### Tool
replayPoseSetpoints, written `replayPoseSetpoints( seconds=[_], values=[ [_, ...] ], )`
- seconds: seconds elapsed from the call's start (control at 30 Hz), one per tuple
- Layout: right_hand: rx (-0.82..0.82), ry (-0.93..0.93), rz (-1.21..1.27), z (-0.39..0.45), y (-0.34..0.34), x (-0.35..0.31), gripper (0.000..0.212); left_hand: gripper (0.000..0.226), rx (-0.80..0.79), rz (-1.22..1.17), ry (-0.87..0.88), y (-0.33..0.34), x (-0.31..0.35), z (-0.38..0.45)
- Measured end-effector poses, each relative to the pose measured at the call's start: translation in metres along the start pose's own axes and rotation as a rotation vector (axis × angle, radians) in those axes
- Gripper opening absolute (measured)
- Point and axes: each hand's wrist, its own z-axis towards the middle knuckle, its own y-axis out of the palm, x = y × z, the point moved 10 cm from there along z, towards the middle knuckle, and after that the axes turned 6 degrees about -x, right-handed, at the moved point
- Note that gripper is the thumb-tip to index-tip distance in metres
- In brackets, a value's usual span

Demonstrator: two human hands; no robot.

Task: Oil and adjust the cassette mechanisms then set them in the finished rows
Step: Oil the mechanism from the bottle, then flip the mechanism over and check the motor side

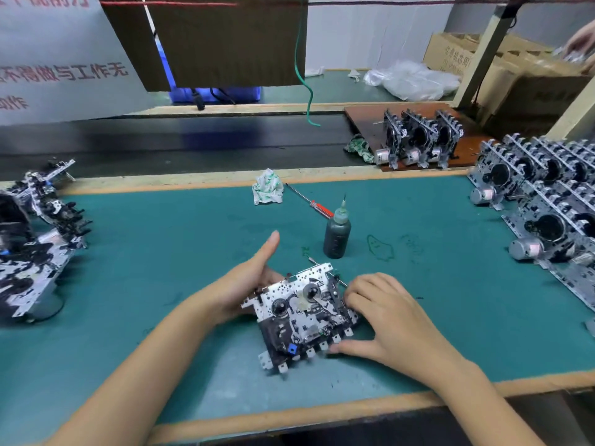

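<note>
A metal cassette mechanism (pixel 301 313) with two black spindles and a row of keys lies near the front of the green mat (pixel 161 239). My left hand (pixel 248 280) grips its left edge, thumb raised. My right hand (pixel 383 312) rests on its right side, fingers on the edge and thumb by the keys. A dark oil bottle (pixel 337 235) with a thin nozzle stands just behind it. Rows of upright mechanisms (pixel 547 201) stand at the right.
A red-handled screwdriver (pixel 314 204) and a crumpled cloth (pixel 268 190) lie behind the bottle. A pile of mechanisms (pixel 35 233) sits at the left. Three more mechanisms (pixel 418 140) stand on a brown board by the dark conveyor (pixel 193 140). Another person's hand (pixel 581 43) reaches over cardboard boxes far right.
</note>
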Motion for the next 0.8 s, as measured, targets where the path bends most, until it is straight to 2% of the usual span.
replayPoseSetpoints(
  seconds=[0.03, 0.1, 0.13, 0.17, 0.27, 0.37, 0.47, 0.67, 0.8],
  values=[
    [0.028, 0.001, 0.017, -0.001, -0.001, 0.0, 0.062, 0.084, 0.165, 0.074, 0.052, -0.017, 0.005, -0.007],
    [0.066, -0.002, 0.034, -0.002, -0.001, -0.001, 0.06, 0.082, 0.6, 0.461, 0.158, -0.048, 0.02, -0.037],
    [0.079, -0.008, 0.038, -0.003, -0.001, -0.001, 0.058, 0.079, 0.752, 0.681, 0.163, -0.049, 0.024, -0.058],
    [0.093, -0.017, 0.042, -0.004, -0.001, -0.002, 0.057, 0.077, 0.835, 0.839, 0.135, -0.045, 0.021, -0.073],
    [0.154, -0.026, 0.04, -0.012, -0.002, -0.005, 0.054, 0.08, 0.874, 1.093, 0.007, -0.022, -0.003, -0.097],
    [0.214, -0.011, 0.024, -0.013, -0.005, -0.008, 0.052, 0.078, 0.798, 1.19, 0.165, 0.01, -0.004, -0.098],
    [0.236, -0.001, -0.006, -0.009, -0.006, -0.009, 0.048, 0.068, 0.812, 1.211, 0.33, 0.024, 0.005, -0.098],
    [0.243, 0.044, -0.019, -0.007, -0.007, -0.007, 0.045, 0.059, 0.904, 1.116, 0.407, 0.017, 0.014, -0.091],
    [0.225, 0.03, -0.022, -0.006, -0.01, -0.006, 0.051, 0.062, 0.967, 1.166, 0.508, 0.016, 0.021, -0.089]
  ],
)
